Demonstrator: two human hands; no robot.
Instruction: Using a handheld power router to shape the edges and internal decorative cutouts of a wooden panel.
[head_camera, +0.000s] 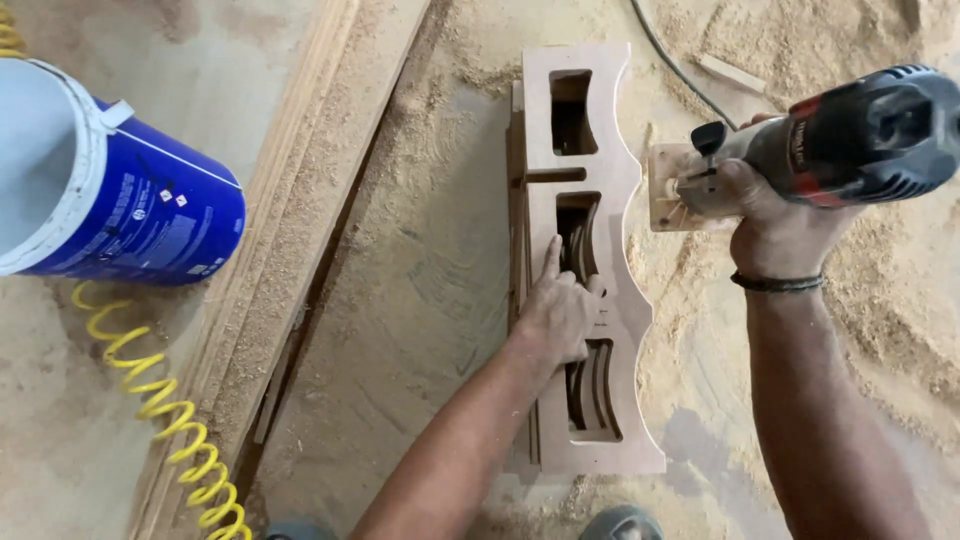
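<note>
Wooden board stack (600, 300) is laid flat at frame centre on a sawdust-covered floor (420, 300), wavy right edge and cut-out slots facing up. Blue bucket (120, 190) is lying at upper left, with a yellow coiled hose (160, 410) below it. Router (850, 135) is gripped by the right hand (765, 215), fingers wrapped tight around the body, its base held against the wavy edge at upper right. Left hand (560, 310) is spread flat, pressed on the board. Step judged: edge trimming along the profile. Next pass calls for steady downward hold and base kept flush.
</note>
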